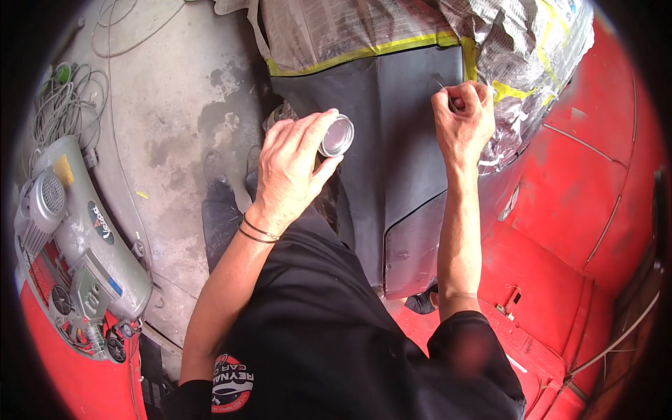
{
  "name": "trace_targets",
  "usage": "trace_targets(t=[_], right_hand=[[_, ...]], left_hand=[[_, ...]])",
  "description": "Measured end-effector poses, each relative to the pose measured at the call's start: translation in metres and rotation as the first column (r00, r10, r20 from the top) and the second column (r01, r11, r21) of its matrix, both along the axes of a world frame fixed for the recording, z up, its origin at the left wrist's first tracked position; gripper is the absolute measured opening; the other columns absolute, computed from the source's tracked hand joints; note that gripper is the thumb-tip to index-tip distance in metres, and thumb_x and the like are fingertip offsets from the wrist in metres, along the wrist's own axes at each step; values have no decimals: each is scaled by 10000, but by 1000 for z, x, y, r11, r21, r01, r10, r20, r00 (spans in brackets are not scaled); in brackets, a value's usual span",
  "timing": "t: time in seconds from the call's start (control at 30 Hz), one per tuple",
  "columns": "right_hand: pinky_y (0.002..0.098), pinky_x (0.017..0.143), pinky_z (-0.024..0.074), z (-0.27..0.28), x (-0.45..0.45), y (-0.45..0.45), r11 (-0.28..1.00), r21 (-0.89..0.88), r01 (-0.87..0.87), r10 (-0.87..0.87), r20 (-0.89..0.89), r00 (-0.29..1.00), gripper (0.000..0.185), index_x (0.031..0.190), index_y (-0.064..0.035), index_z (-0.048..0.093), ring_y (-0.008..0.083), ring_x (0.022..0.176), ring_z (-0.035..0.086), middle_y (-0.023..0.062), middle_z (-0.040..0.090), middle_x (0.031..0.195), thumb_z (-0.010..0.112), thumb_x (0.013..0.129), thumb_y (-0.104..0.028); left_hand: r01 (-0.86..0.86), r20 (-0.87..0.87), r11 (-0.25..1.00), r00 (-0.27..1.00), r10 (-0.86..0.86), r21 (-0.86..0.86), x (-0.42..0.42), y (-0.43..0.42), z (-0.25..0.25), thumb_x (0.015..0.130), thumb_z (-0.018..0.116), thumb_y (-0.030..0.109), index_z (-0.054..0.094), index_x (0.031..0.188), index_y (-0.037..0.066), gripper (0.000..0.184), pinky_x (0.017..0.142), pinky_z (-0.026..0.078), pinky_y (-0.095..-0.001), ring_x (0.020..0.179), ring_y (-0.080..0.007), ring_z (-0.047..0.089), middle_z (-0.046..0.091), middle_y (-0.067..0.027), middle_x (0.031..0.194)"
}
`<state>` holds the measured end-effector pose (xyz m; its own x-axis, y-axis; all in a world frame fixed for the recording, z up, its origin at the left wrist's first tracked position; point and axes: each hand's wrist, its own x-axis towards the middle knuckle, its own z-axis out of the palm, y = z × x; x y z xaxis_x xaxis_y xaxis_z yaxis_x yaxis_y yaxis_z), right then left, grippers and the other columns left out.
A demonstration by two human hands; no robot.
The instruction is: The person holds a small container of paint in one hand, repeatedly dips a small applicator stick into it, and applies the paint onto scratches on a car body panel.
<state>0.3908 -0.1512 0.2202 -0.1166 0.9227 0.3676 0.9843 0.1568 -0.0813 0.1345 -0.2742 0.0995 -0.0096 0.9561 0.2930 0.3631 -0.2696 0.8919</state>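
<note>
My left hand [290,161] is wrapped round a small round metal can [337,136], whose circular end faces up toward the camera. Over the dark grey car panel [413,133], my right hand [463,119] pinches a small thin tool [456,104]; a fine tip shows near the fingers, and most of it is hidden. Yellow tape [378,50] runs along the panel's upper edge and holds masking paper [336,28]. Crinkled plastic and paper [521,49] lie just beyond my right hand.
A silver air compressor [94,224] stands at the left, with coiled cables [63,105] above it on the concrete floor [168,84]. Red bodywork [560,196] fills the right side. A dark shoe [421,302] shows below the grey panel.
</note>
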Motion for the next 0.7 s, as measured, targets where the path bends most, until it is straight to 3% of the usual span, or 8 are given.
trace_targets(t=[0.17, 0.37, 0.53, 0.63, 0.7], right_hand=[[380, 803, 630, -2, 4, 1, 1000, 7, -18, 19, -17, 1000, 125, 943, -65, 772, 208, 841, 715, 76, 716, 1073, 871, 883, -112], [313, 797, 607, 27, 24, -17, 993, 119, -12, 37, -213, 976, 120, 1006, -63, 838, 126, 854, 671, 64, 738, 1125, 907, 910, -83], [304, 816, 571, 53, 44, -88, 977, 132, 170, -127, -283, 951, 101, 1006, -63, 834, 122, 869, 652, 36, 727, 1080, 907, 938, -57], [291, 779, 573, 35, 41, -144, 979, 53, 195, -163, -364, 917, 85, 1030, -74, 840, 120, 868, 670, 32, 748, 1049, 897, 968, -63], [283, 747, 578, 22, 28, -178, 946, -88, 313, -322, -393, 861, 89, 1064, -80, 856, 111, 854, 682, 27, 770, 1045, 900, 986, -78]], left_hand=[[-8, 13, 1000, 1000, 8, 3, 0, 0, 0, 831, 986, 141, 695, 1539, 93, 767, 1140, 561, -488, 1263, -353, 747, 784, -134, 1407], [-5, 7, 1000, 1000, 5, 8, -4, 0, 2, 848, 980, 134, 696, 1539, 89, 748, 1145, 555, -480, 1276, -351, 746, 786, -129, 1425], [47, -7, 999, 999, -47, 28, -7, -4, 4, 851, 972, 153, 699, 1525, 96, 729, 1153, 548, -483, 1272, -333, 748, 783, -117, 1415], [106, -19, 994, 994, -105, 37, -6, -8, 5, 858, 966, 178, 699, 1516, 94, 715, 1159, 544, -490, 1271, -332, 746, 780, -118, 1406], [158, -22, 987, 987, -157, 32, -3, -9, 9, 862, 970, 184, 701, 1518, 95, 715, 1153, 543, -485, 1279, -335, 743, 781, -118, 1416]])
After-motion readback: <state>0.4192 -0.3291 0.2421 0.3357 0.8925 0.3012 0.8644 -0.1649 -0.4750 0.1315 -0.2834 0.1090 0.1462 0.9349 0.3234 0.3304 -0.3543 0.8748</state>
